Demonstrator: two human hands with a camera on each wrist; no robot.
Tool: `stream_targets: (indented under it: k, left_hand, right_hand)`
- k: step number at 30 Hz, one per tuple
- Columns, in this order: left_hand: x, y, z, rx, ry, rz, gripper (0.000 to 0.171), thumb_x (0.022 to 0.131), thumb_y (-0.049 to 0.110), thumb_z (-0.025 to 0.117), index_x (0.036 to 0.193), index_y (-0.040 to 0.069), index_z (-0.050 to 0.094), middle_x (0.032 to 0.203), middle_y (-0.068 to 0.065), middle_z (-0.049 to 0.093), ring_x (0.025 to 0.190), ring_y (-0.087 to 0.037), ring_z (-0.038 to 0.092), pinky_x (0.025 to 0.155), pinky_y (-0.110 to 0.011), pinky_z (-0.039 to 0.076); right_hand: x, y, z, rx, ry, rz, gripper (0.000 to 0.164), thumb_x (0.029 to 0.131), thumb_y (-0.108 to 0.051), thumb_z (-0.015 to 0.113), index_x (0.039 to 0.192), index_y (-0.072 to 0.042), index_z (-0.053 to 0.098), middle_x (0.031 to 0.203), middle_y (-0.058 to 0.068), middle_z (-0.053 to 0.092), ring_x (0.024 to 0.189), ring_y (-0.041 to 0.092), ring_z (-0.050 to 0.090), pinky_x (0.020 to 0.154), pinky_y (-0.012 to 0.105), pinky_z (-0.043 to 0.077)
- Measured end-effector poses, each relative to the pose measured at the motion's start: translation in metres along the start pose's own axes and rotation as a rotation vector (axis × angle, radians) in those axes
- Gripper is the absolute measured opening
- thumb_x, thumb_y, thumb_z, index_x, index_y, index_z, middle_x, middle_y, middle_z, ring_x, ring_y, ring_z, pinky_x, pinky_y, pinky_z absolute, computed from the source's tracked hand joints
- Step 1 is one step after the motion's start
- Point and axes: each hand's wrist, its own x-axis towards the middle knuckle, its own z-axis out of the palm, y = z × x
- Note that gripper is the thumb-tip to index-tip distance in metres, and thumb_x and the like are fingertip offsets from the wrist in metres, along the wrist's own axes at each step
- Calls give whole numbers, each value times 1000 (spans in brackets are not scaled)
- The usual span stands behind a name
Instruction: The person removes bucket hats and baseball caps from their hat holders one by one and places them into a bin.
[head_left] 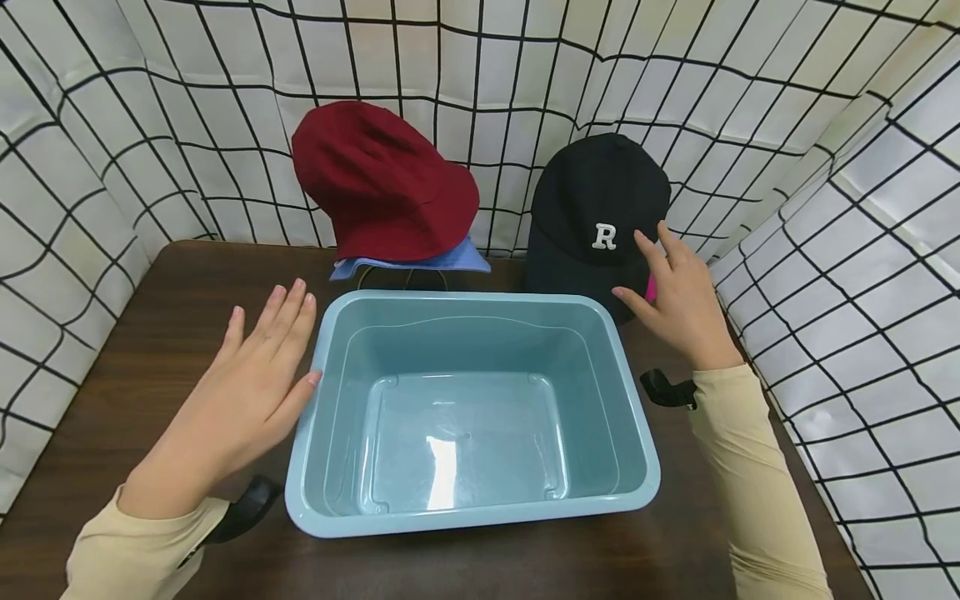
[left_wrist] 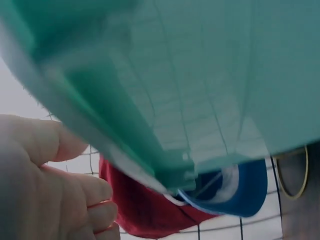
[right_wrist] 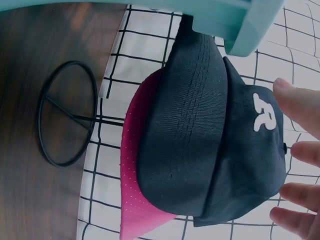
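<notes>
A light blue plastic basin sits on the table with nothing in it. My left hand is held flat beside its left rim, fingers straight, thumb tip at the rim; whether it touches, I cannot tell. My right hand hovers by the right side of a black cap with a white letter R, its fingers spread and holding nothing. In the right wrist view, a dotted pink hat shows under the cap's brim. Behind the basin, a dark red hat sits over a blue hat.
The black-capped pile stands on a black round wire base; a gold-coloured ring base shows under the other pile. Black wire grid backed with white sheet borders the dark wood table at the back and sides.
</notes>
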Motion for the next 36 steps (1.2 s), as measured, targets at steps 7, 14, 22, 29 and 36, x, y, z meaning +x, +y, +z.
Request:
stream_targets:
  k: [7,14,22,29,36]
  left_hand:
    - [-5,7,6,10,18,6,63,95,22,45,149,-1,20,156,-13,15,144,-27,8,112,-54,-1]
    - [-7,8,12,30,-10,-20,61,95,22,45,147,-1,24,154,-15,19,143,-27,10,112,-53,-2]
    - [-9,8,16,17,-38,-40,57,97,23,43,146,-1,28,154,-14,23,143,-27,14,112,-52,-3]
    - [-10,8,16,-11,-34,-50,57,96,20,43,147,0,26,152,-15,25,142,-28,17,112,-52,-1]
    - [-11,8,18,-18,-24,-48,58,96,21,43,147,0,26,152,-15,25,142,-28,18,112,-52,0]
  right_hand:
    - [19,3,3,-12,17,20,67,87,-25,67,142,-1,37,147,27,30,131,46,30,106,58,22]
    - [40,11,3,-30,97,-10,59,89,-22,66,137,2,43,142,27,36,127,46,36,105,56,26]
    - [64,17,1,-5,105,37,54,92,-24,61,137,2,44,141,24,39,131,39,34,109,51,22]
    - [81,17,-2,42,97,96,54,94,-25,57,137,4,43,143,23,37,134,35,31,112,42,21]
    - [92,19,-4,100,124,224,50,96,-22,53,136,7,42,138,22,41,131,32,34,111,36,24]
